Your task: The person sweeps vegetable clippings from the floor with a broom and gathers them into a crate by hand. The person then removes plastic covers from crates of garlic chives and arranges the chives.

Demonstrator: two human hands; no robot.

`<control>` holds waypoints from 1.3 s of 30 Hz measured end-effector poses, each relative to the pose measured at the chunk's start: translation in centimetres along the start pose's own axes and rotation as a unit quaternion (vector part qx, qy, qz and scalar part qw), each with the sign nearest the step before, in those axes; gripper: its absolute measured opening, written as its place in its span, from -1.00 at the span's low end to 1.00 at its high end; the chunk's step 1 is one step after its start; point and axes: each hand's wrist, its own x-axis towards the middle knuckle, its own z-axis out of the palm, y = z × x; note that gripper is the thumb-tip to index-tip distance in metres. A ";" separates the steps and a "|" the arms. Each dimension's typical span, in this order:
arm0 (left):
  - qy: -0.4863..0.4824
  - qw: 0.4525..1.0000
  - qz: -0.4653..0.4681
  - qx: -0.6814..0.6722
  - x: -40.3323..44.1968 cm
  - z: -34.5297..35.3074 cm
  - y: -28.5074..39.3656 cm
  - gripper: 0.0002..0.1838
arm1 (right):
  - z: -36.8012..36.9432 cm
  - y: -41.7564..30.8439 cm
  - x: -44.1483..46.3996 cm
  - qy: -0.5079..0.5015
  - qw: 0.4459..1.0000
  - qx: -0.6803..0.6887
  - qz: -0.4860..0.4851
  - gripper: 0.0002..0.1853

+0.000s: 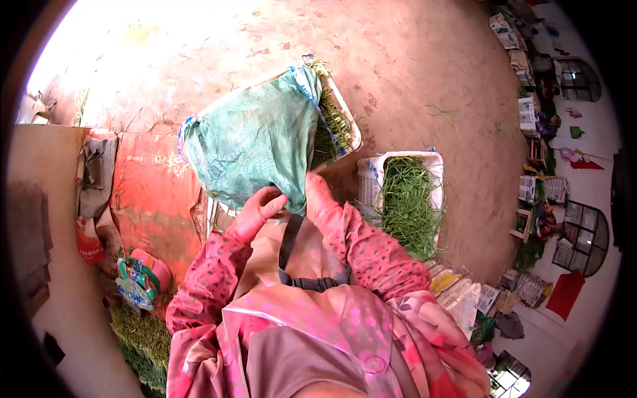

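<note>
A green woven cloth point(255, 136) with blue-and-white edging lies over a white crate point(350, 119), which holds green stalks point(328, 126) that show along its right side. My left hand point(255, 211) is at the cloth's near edge, its fingers curled and pinched on it. Just right of it, my right hand point(320, 196) touches the same edge; its fingertips are hidden by the cloth and its fingers cannot be made out clearly.
A second white crate point(371, 179) full of green stalks point(408, 202) stands to the right. A red sheet point(156, 192) and a pink-and-green bag point(142, 278) lie left. Bundled greens point(142, 338) are at lower left. Crates and people line the far right wall.
</note>
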 end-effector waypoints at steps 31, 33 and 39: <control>0.121 0.990 -0.070 -0.034 7.0 2.6 6.4 -0.74 | -0.3 -9.6 13.5 0.081 0.987 -0.141 0.002 -0.60; 0.131 0.981 -0.043 -0.138 2.0 3.0 11.6 -0.80 | 1.0 -8.8 12.8 0.075 0.971 -0.225 -0.013 -0.56; 0.087 0.978 -0.134 -0.133 1.6 -1.9 6.3 -0.77 | 1.8 -4.7 8.5 0.080 0.992 -0.096 -0.024 -0.62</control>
